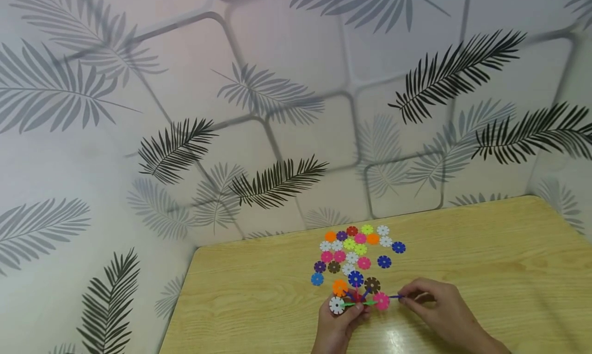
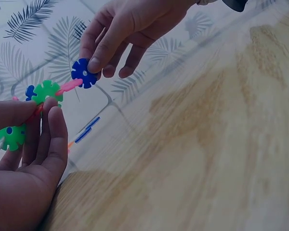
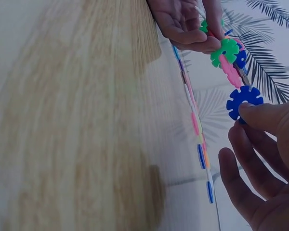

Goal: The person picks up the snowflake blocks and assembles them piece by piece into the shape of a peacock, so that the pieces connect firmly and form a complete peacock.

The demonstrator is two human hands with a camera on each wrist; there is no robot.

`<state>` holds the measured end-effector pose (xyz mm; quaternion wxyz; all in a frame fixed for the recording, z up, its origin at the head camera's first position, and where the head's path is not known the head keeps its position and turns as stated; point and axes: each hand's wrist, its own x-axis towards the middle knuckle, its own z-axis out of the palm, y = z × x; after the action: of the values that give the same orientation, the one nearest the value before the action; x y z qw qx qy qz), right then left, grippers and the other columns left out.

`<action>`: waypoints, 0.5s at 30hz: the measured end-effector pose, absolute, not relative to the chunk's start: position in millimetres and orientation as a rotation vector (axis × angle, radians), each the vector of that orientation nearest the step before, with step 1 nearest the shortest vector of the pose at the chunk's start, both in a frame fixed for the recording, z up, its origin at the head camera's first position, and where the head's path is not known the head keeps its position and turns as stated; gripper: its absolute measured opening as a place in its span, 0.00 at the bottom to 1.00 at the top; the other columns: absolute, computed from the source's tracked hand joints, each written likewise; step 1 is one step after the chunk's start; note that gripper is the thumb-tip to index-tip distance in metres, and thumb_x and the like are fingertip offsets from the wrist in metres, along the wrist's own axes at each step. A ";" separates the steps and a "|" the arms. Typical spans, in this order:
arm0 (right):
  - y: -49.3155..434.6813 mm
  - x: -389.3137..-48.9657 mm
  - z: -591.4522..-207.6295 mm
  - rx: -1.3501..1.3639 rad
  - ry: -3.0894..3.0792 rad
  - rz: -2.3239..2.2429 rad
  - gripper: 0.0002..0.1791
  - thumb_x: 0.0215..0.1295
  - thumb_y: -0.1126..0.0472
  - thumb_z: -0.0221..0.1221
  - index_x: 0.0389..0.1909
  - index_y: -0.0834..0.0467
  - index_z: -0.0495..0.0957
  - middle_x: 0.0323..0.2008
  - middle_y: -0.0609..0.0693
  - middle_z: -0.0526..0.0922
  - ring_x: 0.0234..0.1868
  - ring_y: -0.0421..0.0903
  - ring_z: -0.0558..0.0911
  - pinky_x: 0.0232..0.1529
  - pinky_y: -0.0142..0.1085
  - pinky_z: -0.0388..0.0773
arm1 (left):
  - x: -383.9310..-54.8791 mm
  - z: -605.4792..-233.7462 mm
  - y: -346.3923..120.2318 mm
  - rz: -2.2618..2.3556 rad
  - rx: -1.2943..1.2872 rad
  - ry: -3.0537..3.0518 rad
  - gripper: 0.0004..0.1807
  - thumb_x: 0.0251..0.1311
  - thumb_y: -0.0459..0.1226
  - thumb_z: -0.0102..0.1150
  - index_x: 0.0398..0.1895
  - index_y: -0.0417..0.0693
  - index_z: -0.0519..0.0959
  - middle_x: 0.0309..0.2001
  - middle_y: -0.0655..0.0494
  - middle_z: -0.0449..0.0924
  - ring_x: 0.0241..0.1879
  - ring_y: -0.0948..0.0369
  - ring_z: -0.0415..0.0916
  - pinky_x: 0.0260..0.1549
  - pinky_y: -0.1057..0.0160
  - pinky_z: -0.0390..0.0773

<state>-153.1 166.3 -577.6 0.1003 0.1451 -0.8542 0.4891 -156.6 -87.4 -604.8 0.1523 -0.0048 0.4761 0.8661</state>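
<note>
Near the table's front, my left hand (image 1: 339,323) pinches a joined cluster of notched plastic snowflake discs. A red disc (image 1: 357,296) sits at the cluster's middle, with green discs (image 2: 47,94) on either side. Around its outside are a white disc (image 1: 336,305), an orange one (image 1: 339,287), a blue one (image 1: 355,278), a brown one (image 1: 372,285) and a pink one (image 1: 381,301). My right hand (image 1: 439,305) pinches a dark blue snowflake disc (image 3: 244,102) between thumb and fingers. Its edge meets the pink disc's outer edge; how deeply the notches engage, I cannot tell.
Loose snowflake discs (image 1: 351,257) in several colours lie flat on the wooden table (image 1: 250,287) beyond the cluster. Two blue ones, one of them a dark blue disc (image 1: 384,262), lie at their right side. A leaf-patterned wall (image 1: 300,138) stands behind the table.
</note>
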 end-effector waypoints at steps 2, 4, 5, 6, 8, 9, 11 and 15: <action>166.3 -152.6 -576.8 0.448 -2.503 1.444 0.14 0.60 0.72 0.76 0.39 0.49 0.89 0.37 0.42 0.93 0.37 0.29 0.87 0.38 0.30 0.89 | -156.8 -603.0 -86.9 2.481 -0.034 1.372 0.17 0.68 0.22 0.64 0.56 0.40 0.78 0.46 0.53 0.89 0.44 0.59 0.93 0.52 0.61 0.91; 167.2 -152.2 -576.6 0.480 -2.489 1.444 0.14 0.60 0.72 0.76 0.39 0.50 0.89 0.37 0.43 0.93 0.38 0.30 0.87 0.38 0.30 0.89 | -156.8 -600.9 -86.3 2.478 -0.064 1.378 0.16 0.68 0.21 0.64 0.56 0.39 0.78 0.46 0.52 0.89 0.43 0.58 0.93 0.51 0.60 0.92; 167.6 -151.9 -576.4 0.491 -2.484 1.444 0.14 0.60 0.72 0.76 0.39 0.50 0.89 0.37 0.43 0.93 0.38 0.30 0.88 0.38 0.30 0.89 | -156.9 -599.8 -85.9 2.479 -0.083 1.375 0.16 0.68 0.21 0.64 0.56 0.39 0.79 0.46 0.52 0.89 0.43 0.58 0.93 0.51 0.60 0.92; 167.9 -151.5 -576.0 0.497 -2.481 1.447 0.14 0.60 0.72 0.76 0.39 0.50 0.89 0.37 0.43 0.93 0.38 0.30 0.88 0.38 0.30 0.89 | -156.9 -599.0 -85.8 2.474 -0.083 1.386 0.16 0.68 0.21 0.64 0.57 0.38 0.78 0.47 0.51 0.89 0.43 0.58 0.93 0.51 0.60 0.92; 168.7 -151.0 -575.4 0.506 -2.478 1.449 0.14 0.60 0.72 0.76 0.39 0.49 0.89 0.37 0.43 0.93 0.38 0.30 0.88 0.38 0.29 0.89 | -156.6 -597.8 -85.6 2.473 -0.091 1.387 0.16 0.68 0.21 0.64 0.57 0.37 0.78 0.47 0.51 0.88 0.43 0.57 0.93 0.51 0.60 0.92; 169.0 -150.9 -575.5 0.510 -2.477 1.448 0.14 0.60 0.72 0.76 0.39 0.49 0.89 0.37 0.43 0.93 0.38 0.30 0.88 0.38 0.29 0.89 | -156.2 -597.2 -85.6 2.472 -0.094 1.386 0.16 0.69 0.22 0.64 0.57 0.37 0.78 0.47 0.51 0.88 0.43 0.57 0.93 0.51 0.60 0.92; 168.8 -150.3 -575.3 0.527 -2.464 1.454 0.15 0.60 0.72 0.76 0.39 0.49 0.89 0.37 0.44 0.93 0.38 0.30 0.88 0.38 0.29 0.89 | -155.8 -596.1 -85.7 2.469 -0.099 1.383 0.16 0.69 0.22 0.64 0.57 0.37 0.78 0.47 0.51 0.88 0.43 0.57 0.93 0.51 0.60 0.92; 165.6 -149.1 -576.0 0.583 -2.434 1.443 0.18 0.57 0.74 0.76 0.39 0.48 0.89 0.37 0.44 0.93 0.38 0.31 0.88 0.39 0.29 0.90 | -155.2 -593.6 -86.0 2.466 -0.131 1.378 0.16 0.68 0.22 0.65 0.56 0.37 0.79 0.47 0.51 0.88 0.43 0.57 0.92 0.51 0.60 0.92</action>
<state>-149.1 165.6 -576.0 0.1263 0.2001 -0.8358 0.4955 -155.2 -86.0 -593.6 0.1563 -0.0457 0.4814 0.8612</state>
